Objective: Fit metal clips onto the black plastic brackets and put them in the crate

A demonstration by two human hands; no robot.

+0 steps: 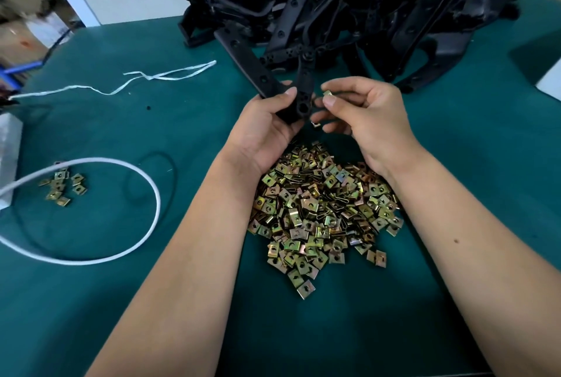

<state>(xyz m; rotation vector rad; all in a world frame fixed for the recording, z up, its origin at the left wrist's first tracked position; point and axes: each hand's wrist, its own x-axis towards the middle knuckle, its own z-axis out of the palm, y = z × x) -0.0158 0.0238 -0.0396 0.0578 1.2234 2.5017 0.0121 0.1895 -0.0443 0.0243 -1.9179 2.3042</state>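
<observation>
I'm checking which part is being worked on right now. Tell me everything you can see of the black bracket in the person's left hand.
The black bracket is a matte, plastic-looking piece with a flat arm pierced by round holes, one large hole near its lower end. The left hand grips that lower end, thumb across the front, holding it above the green table with the arm running up toward the pile of brackets. The right hand pinches a metal clip just beside it, apparently not yet fitted.

Head camera looks steeply down, seemingly close, over green table (121, 300).
</observation>
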